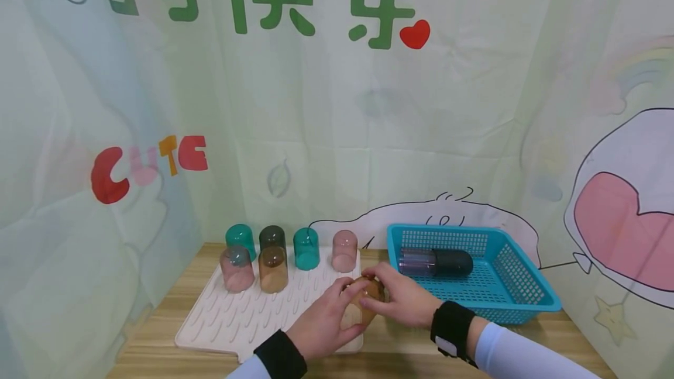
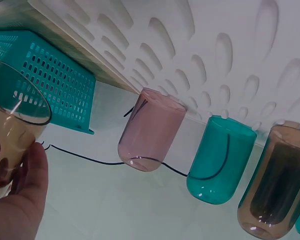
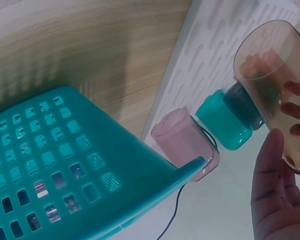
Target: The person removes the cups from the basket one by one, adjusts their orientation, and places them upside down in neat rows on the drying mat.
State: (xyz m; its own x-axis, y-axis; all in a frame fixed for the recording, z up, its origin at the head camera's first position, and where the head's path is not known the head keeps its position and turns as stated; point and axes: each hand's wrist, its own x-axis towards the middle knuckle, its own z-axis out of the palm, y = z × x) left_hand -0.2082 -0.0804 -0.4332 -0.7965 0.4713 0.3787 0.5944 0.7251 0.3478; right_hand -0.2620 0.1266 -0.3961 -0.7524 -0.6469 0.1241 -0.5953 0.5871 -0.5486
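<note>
An amber see-through cup (image 1: 372,291) is held between both hands above the right front part of a white ridged mat (image 1: 221,323), its open rim tilted downward. My left hand (image 1: 325,317) grips its side, with the thumb low and the fingers higher. Around its rounded closed end curl the fingers of my right hand (image 1: 402,299). Upside down on the mat stand several cups: a pink cup (image 1: 344,252), a teal cup (image 1: 306,249), another amber cup (image 1: 274,276), a dark grey cup (image 1: 274,235), and a second pink cup (image 1: 237,274) before another teal one (image 1: 240,240).
A blue perforated basket (image 1: 518,276) stands to the right of the mat. Inside it lie a dark cup (image 1: 454,263) and a clear purplish cup (image 1: 416,262), end to end on their sides. A printed cloth (image 1: 337,110) hangs behind the wooden table (image 1: 411,358).
</note>
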